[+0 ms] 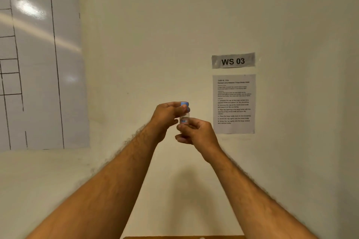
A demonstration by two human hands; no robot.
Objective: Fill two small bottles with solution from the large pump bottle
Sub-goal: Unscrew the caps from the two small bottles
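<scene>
Bottle: small clear bottle (184, 118) held up in the air in front of the wall (155, 44), upright; what is inside is too blurry to tell.
Cap: blue cap (184, 104) sits on top.
Left hand (167, 115): fingers pinch the cap.
Right hand (196, 132): fingers curl round the bottle's lower part.

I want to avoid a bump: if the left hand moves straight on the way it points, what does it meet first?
The left hand already pinches the blue cap of the small bottle; beyond it, probably the wall, though depth is unclear.
</scene>
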